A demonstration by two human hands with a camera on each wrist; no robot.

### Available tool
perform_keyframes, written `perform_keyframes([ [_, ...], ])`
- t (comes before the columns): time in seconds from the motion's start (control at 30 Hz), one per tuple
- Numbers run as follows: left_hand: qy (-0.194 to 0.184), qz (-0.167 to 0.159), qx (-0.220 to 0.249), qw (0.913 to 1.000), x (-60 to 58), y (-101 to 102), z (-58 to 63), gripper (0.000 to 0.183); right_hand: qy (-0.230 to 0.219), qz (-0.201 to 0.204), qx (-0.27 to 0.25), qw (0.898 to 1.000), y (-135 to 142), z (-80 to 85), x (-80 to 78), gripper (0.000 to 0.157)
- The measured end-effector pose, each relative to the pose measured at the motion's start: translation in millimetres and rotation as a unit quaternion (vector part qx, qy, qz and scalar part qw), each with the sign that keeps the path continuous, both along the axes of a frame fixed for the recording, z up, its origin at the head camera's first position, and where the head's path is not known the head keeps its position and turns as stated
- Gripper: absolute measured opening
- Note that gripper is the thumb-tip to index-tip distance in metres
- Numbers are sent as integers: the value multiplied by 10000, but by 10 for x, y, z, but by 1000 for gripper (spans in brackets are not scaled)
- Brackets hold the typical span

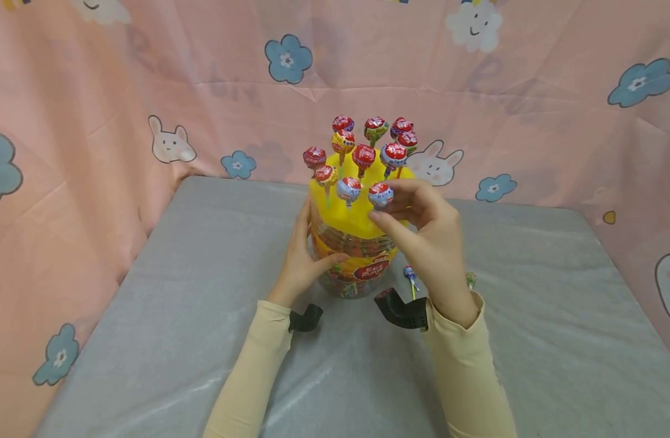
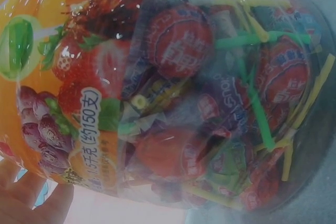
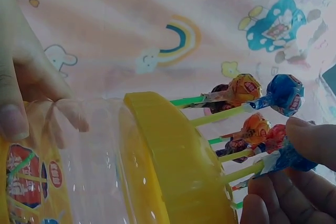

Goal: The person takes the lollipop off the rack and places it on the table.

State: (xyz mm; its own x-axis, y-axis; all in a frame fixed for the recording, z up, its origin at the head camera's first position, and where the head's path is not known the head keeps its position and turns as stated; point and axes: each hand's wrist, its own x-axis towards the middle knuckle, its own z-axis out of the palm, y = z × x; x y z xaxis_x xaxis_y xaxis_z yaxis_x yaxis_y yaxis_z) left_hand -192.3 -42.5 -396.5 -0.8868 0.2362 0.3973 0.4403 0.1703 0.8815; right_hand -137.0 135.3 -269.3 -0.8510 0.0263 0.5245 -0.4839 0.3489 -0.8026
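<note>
A clear plastic candy jar (image 1: 367, 246) stands upright on the table, with lollipops inside showing through its wall in the left wrist view. Several wrapped lollipops (image 1: 363, 157) stick up from its yellow lid (image 1: 335, 216). My left hand (image 1: 302, 261) holds the jar's left side, thumb across the front. With thumb and fingers, my right hand (image 1: 430, 243) pinches the blue-wrapped head of a lollipop (image 1: 380, 196) at the lid's front right. In the right wrist view, the pale yellow stick of that lollipop (image 3: 296, 158) reaches the lid top.
A loose blue lollipop (image 1: 410, 274) lies on the grey cloth (image 1: 203, 316) right of the jar. A green-wrapped piece (image 1: 471, 280) shows partly behind my right wrist. A pink patterned curtain (image 1: 230, 91) hangs behind and at the sides.
</note>
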Motion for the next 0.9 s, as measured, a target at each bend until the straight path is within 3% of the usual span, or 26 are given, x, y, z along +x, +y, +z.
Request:
perform_keyframes([
  [0.6, 10, 13, -5, 10000, -9, -10, -10, 110, 334, -77, -68, 9994, -23, 4, -19, 27],
  [0.9, -23, 24, -50, 10000, -6, -11, -11, 112, 840, 56, -647, 9943, 25, 4, 23, 25],
])
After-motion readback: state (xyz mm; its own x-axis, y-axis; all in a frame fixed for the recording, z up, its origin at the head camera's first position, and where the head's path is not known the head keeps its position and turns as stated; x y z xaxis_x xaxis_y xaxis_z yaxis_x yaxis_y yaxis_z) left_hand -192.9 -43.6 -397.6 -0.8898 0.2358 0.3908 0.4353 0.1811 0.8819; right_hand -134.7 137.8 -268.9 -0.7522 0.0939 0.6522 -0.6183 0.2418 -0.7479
